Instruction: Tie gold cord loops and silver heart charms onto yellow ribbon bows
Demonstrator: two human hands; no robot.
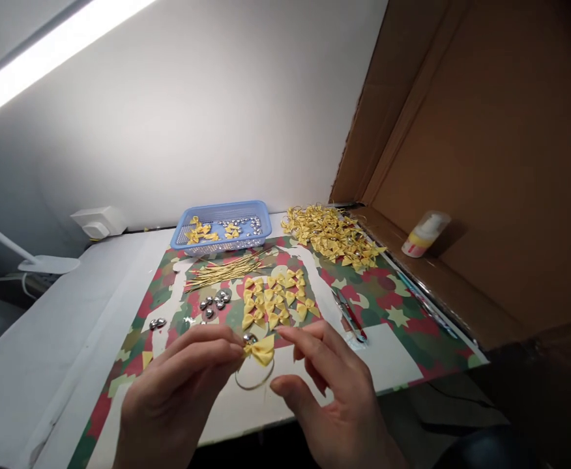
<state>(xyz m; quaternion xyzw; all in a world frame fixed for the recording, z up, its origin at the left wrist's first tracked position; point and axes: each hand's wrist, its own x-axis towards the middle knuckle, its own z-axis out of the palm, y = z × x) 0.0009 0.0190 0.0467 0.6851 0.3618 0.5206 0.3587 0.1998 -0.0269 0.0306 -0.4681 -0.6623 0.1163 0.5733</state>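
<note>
Between the fingertips of my left hand (188, 378) is a yellow ribbon bow (262, 352) with a small silver bell (249, 339) beside it. A thin gold cord loop (255, 384) hangs below the bow. My right hand (332, 384) is just to the right, thumb and fingers apart, with nothing in it. Beyond the hands, several yellow bows (276, 299) lie in rows on the camouflage-patterned mat (383, 312). Loose silver bells (217, 301) sit left of those rows, and a bundle of gold cords (229, 269) lies farther back.
A blue basket (221, 210) with bows and bells stands against the wall. Right of it is a heap of yellow bows (332, 234). Tweezers (349, 316) lie at right on the mat. A pump bottle (425, 234) stands by the cardboard wall (481, 150).
</note>
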